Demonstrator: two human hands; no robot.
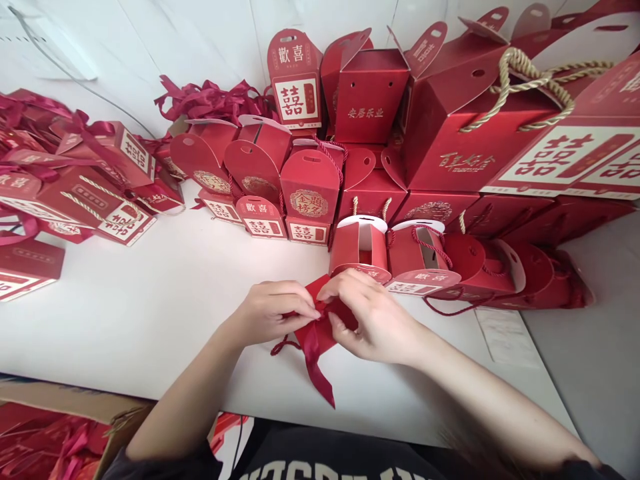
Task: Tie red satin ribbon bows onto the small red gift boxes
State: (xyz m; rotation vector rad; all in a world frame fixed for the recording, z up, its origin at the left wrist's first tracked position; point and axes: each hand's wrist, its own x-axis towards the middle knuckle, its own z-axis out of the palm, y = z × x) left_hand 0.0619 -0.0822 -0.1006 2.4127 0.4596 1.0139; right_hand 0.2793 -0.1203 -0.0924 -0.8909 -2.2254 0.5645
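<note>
On the white surface (200, 307), a ribbon (314, 360) is being pinched over a small box (326, 340) by the left hand (273, 310), its grip together on the ribbon. The box is being partly covered by the right hand (373, 317); whether that grip is closing on ribbon cannot be told. Behind, more boxes (345, 257) are standing in rows.

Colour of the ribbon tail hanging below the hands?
Ribbon tail: dark pinkish red, best in the head view.
</note>
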